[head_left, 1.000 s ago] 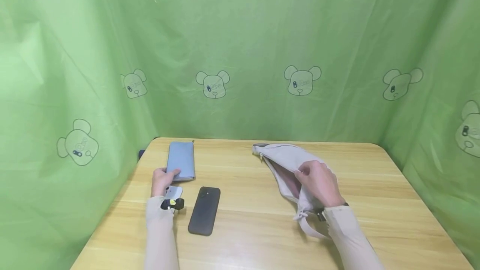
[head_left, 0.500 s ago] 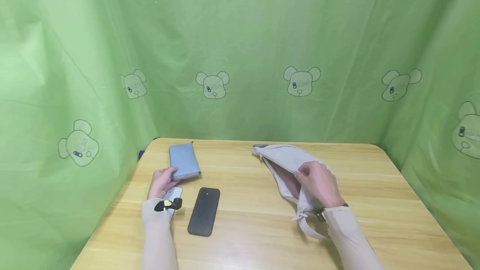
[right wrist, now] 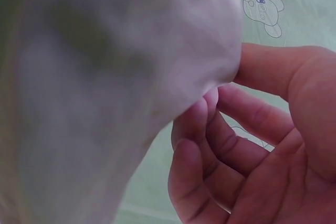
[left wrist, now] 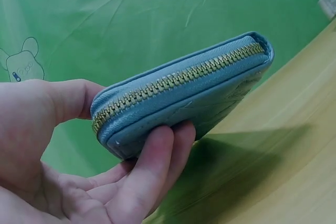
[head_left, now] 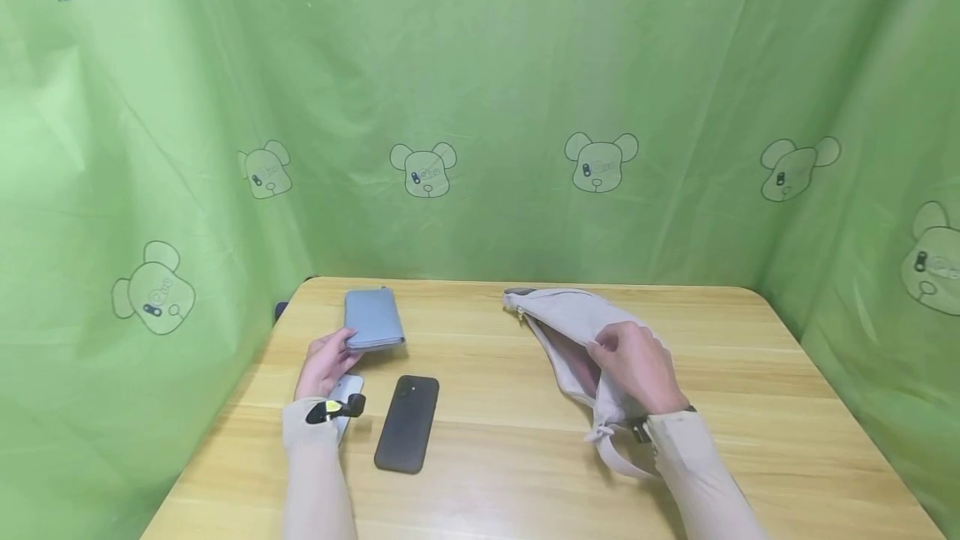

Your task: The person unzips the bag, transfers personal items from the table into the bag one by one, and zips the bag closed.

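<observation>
A blue wallet is held by my left hand, thumb on its top and fingers beneath. In the left wrist view the wallet tilts above the table, its brass zipper closed along the edge and its shadow below. My right hand pinches the edge of a pale grey bag whose zipped mouth gapes toward the left. The right wrist view shows thumb and fingertips gripping the bag's fabric. Under my left wrist lies a light-coloured phone, partly hidden.
A black phone lies on the wooden table between my two hands. The bag's strap trails toward the front beside my right wrist. Green curtains surround the table at the back and sides.
My left hand has lifted the wallet's near end off the table, and the wallet has turned and shifted slightly right. The right hand and the bag stay as they were.
</observation>
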The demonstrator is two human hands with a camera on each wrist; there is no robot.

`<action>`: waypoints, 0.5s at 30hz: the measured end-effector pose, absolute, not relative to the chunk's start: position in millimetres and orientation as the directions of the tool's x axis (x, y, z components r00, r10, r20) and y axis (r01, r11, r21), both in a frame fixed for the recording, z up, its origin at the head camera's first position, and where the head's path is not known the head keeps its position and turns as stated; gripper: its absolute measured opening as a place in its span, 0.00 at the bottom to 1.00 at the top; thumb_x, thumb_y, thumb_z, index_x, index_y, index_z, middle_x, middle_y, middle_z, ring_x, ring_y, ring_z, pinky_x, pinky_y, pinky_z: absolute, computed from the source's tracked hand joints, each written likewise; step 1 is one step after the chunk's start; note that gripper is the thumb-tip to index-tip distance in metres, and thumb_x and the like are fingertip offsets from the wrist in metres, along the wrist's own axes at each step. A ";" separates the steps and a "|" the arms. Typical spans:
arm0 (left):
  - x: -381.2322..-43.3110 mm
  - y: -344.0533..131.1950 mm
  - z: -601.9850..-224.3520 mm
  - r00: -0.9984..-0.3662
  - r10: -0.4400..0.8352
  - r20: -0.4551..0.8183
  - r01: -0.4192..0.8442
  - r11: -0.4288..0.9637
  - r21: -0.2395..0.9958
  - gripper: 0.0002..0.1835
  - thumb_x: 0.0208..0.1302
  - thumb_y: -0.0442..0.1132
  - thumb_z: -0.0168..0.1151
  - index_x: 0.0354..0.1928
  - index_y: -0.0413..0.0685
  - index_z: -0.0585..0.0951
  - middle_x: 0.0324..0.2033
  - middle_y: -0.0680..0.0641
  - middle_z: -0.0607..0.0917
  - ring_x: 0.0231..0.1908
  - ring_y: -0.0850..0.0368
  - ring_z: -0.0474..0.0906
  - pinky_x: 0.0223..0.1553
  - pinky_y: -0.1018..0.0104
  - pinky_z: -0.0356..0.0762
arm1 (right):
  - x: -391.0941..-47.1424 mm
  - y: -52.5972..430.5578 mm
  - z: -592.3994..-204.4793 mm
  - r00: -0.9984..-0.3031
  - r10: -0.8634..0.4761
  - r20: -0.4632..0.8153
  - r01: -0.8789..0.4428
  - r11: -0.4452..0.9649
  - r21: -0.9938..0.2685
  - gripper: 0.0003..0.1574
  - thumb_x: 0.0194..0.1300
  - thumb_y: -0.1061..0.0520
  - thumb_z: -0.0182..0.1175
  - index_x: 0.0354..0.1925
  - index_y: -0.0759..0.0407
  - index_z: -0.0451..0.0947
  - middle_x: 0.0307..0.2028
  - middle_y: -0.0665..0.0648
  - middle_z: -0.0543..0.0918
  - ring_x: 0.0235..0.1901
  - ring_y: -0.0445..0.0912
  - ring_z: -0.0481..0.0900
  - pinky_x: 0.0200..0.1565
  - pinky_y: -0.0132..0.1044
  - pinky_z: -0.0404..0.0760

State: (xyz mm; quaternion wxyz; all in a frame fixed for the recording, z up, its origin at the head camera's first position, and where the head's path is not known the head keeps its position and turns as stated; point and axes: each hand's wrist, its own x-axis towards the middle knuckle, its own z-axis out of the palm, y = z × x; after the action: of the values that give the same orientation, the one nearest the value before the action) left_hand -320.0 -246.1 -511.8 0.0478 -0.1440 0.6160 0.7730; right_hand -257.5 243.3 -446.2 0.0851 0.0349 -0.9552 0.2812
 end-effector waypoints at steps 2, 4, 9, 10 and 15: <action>-320.1 -244.3 -511.2 -0.956 -0.095 -0.278 -0.250 -0.236 0.939 0.32 0.75 0.36 0.56 0.72 0.23 0.60 0.39 0.54 0.86 0.41 0.67 0.86 0.50 0.75 0.85 | -257.5 243.4 -446.2 -0.983 -0.018 0.181 -0.114 0.837 -0.535 0.11 0.66 0.52 0.67 0.42 0.56 0.89 0.43 0.61 0.92 0.40 0.54 0.86 0.32 0.40 0.77; -320.4 -242.3 -510.8 -0.957 -0.091 -0.275 -0.248 -0.234 0.940 0.31 0.75 0.36 0.55 0.72 0.24 0.61 0.39 0.53 0.86 0.41 0.67 0.86 0.50 0.75 0.85 | -257.4 243.4 -446.1 -0.983 -0.018 0.182 -0.116 0.833 -0.540 0.11 0.66 0.52 0.66 0.42 0.57 0.89 0.44 0.62 0.91 0.39 0.53 0.86 0.32 0.39 0.77; -321.9 -236.9 -508.7 -0.966 -0.067 -0.249 -0.228 -0.232 0.946 0.30 0.77 0.37 0.54 0.71 0.24 0.62 0.41 0.53 0.86 0.43 0.65 0.85 0.50 0.74 0.85 | -257.5 243.5 -445.6 -0.980 -0.015 0.196 -0.122 0.827 -0.549 0.13 0.67 0.52 0.66 0.44 0.57 0.89 0.44 0.62 0.91 0.39 0.53 0.86 0.32 0.39 0.77; -322.5 -236.0 -508.1 -0.968 -0.063 -0.244 -0.223 -0.234 0.946 0.29 0.77 0.37 0.55 0.71 0.24 0.62 0.40 0.53 0.86 0.43 0.65 0.85 0.50 0.74 0.85 | -257.5 243.5 -445.4 -0.980 -0.014 0.199 -0.124 0.826 -0.550 0.13 0.67 0.52 0.66 0.44 0.58 0.89 0.44 0.63 0.91 0.39 0.53 0.86 0.32 0.40 0.77; -323.9 -230.7 -504.1 -0.977 -0.022 -0.212 -0.201 -0.229 0.952 0.27 0.77 0.36 0.54 0.69 0.24 0.64 0.38 0.54 0.87 0.43 0.64 0.85 0.51 0.74 0.85 | -256.9 243.7 -444.2 -0.978 -0.005 0.211 -0.124 0.821 -0.557 0.13 0.67 0.52 0.66 0.44 0.58 0.89 0.44 0.62 0.91 0.40 0.53 0.86 0.33 0.40 0.78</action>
State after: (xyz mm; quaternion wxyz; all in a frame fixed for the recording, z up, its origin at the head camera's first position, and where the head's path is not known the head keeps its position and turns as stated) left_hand -323.9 -230.7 -504.1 0.0575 -0.0902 0.6183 0.7786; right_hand -256.9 243.7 -444.2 0.1004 0.0341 -0.9489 0.2973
